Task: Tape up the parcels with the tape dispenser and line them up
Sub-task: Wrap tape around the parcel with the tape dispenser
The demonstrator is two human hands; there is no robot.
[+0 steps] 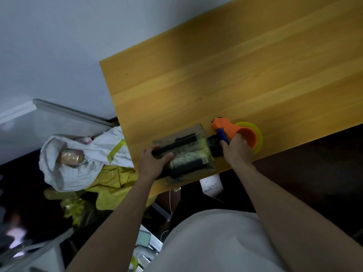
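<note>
A flat cardboard parcel [183, 152] wrapped in dark and yellowish tape lies at the near left corner of the wooden table [235, 75]. My left hand [152, 163] grips its left end, thumb on top. My right hand [236, 149] holds the orange tape dispenser [235, 130], which carries a yellow tape roll and a blue blade piece, right against the parcel's right end. A dark strip runs from the dispenser onto the parcel.
Left of the table, on the floor, a white sack [78, 160] holds a wrapped parcel, with yellow bags [112, 185] beside it. The wall is behind. My lap in white cloth fills the bottom.
</note>
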